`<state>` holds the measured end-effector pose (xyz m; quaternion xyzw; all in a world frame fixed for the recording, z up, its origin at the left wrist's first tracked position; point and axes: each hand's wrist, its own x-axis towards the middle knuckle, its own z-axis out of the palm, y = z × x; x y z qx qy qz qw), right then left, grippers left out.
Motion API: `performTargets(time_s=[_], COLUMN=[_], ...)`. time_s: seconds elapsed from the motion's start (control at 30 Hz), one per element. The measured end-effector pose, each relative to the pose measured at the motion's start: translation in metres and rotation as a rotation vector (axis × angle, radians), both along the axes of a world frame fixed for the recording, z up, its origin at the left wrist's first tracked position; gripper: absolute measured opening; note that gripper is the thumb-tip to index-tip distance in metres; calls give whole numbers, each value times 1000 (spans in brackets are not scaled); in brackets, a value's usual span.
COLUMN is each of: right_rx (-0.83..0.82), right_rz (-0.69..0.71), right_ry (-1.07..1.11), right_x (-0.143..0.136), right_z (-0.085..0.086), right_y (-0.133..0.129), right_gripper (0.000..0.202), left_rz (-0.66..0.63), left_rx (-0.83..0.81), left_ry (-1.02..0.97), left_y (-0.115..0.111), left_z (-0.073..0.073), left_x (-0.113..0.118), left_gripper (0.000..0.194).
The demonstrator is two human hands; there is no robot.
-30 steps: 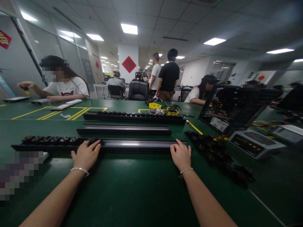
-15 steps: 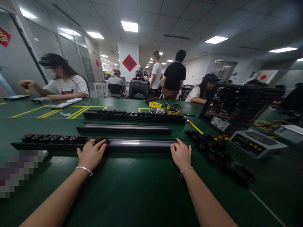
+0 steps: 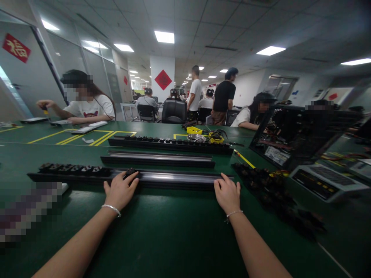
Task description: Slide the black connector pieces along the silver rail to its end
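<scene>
A long black rail [image 3: 174,178] with a shiny metal channel lies crosswise on the green table in front of me. Several small black blocks [image 3: 68,168] sit in a row along its left part. My left hand [image 3: 119,190] is closed around another small black block [image 3: 132,170] on the channel near the rail's middle, its fingertips partly hiding it. At the right end, my right hand [image 3: 227,193] grips the rail with bent fingers. Behind lies a shorter rail [image 3: 159,158] with a bare channel, and beyond that a rail [image 3: 171,143] lined with black blocks.
A heap of black blocks [image 3: 278,193] spreads on the right, beside a power supply unit [image 3: 327,181] and an open computer case [image 3: 301,135]. Yellow bins [image 3: 194,131] and a metal bowl [image 3: 196,138] stand farther back. Co-workers sit across the table.
My view has turned slightly left, so everything sits farther right in the picture. Both hands keep practically the same places on the rail. A standing person in black has turned the head.
</scene>
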<state>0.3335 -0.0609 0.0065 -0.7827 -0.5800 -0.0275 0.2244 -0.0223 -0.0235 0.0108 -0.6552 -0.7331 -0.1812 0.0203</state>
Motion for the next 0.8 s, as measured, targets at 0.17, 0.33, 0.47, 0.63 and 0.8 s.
performTargets(time_s=[0.17, 0.33, 0.47, 0.63, 0.8], right_rx=[6, -3, -8, -17, -9], right_rz=[10, 11, 7, 8, 9], right_ry=[13, 20, 18, 29, 21], right_x=[1, 0, -1, -1, 0], right_z=[0, 1, 2, 3, 1], right_y=[0, -1, -1, -1, 0], right_gripper=[45, 46, 46, 44, 43], left_rz=[-29, -34, -39, -52, -78], left_rx=[21, 20, -15, -21, -21], left_ry=[7, 30, 45, 51, 51], left_y=[-1, 0, 0, 0, 2], left_z=[-1, -1, -1, -3, -5], left_x=[0, -1, 0, 0, 0], left_gripper=[40, 40, 43, 45, 44])
